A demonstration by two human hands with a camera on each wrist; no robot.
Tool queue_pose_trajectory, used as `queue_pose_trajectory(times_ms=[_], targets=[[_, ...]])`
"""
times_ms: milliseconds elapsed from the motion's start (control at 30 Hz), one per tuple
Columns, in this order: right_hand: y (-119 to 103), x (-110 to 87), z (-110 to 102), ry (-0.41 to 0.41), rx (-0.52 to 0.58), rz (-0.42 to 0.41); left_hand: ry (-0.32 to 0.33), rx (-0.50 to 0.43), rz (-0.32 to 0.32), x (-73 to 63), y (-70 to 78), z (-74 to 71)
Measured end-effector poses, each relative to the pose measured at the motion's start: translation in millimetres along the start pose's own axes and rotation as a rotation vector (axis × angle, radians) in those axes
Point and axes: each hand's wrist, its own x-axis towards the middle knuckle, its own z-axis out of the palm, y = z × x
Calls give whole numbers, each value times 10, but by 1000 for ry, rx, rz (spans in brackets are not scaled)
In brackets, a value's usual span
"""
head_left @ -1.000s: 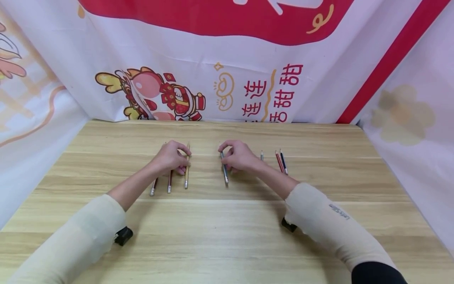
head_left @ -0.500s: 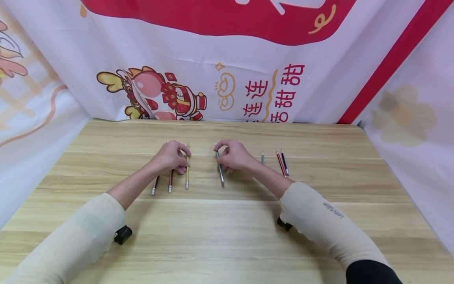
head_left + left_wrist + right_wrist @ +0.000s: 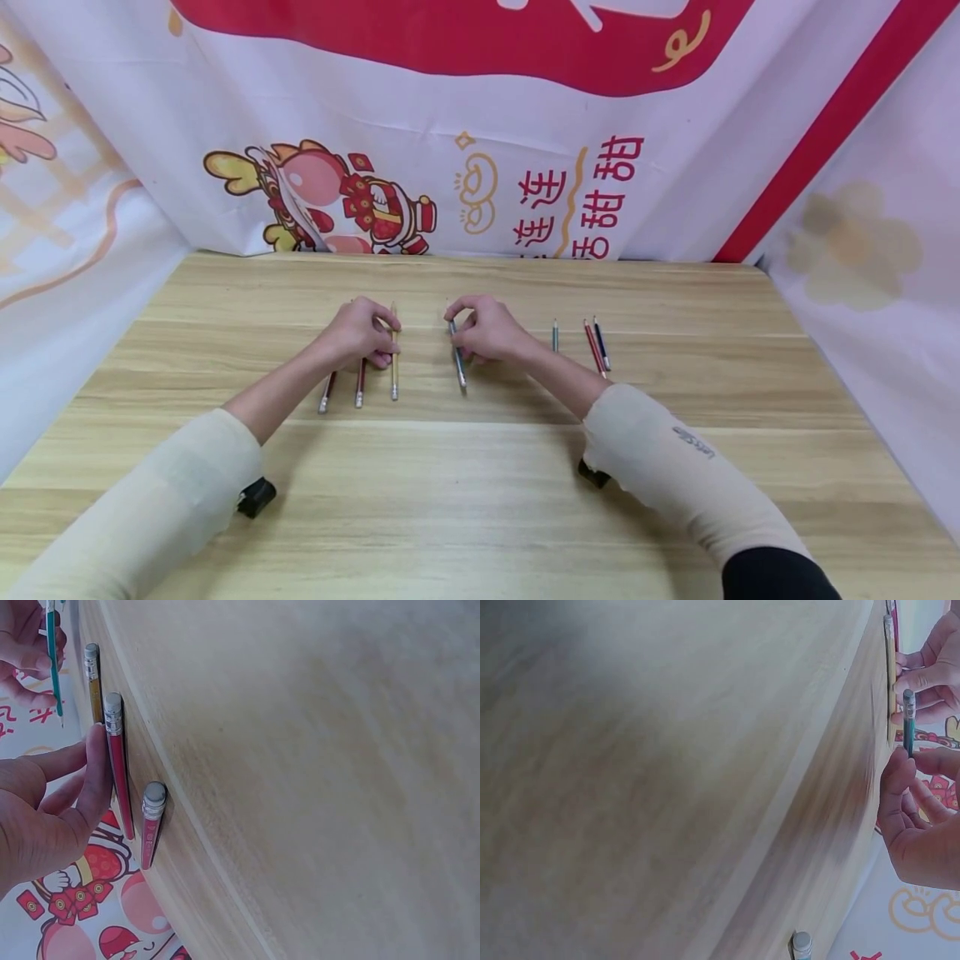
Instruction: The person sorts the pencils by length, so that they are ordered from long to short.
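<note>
Right of and apart from the yellow pencil [image 3: 394, 372], which the left hand [image 3: 363, 333] pinches, the right hand [image 3: 486, 330] pinches a teal pencil [image 3: 460, 367].

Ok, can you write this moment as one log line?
left hand: holding yellow pencil | right hand: pinching green pencil | other pencils: lying on table, both sides

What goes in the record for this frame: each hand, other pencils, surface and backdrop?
Left hand: holds yellow pencil
Right hand: pinches green pencil
Left of yellow pencil: two dark red pencils, partly hidden
Right of both hands: second green pencil, red pencil, navy pencil
Surface: wood-grain table
Backdrop: white cloth with red print
</note>
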Motion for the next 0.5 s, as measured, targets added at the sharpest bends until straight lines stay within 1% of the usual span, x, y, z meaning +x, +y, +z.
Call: queue_pose_trajectory(times_ms=[500], targets=[[-28, 58, 76, -3, -23, 1, 18, -31, -1, 14, -33, 12]])
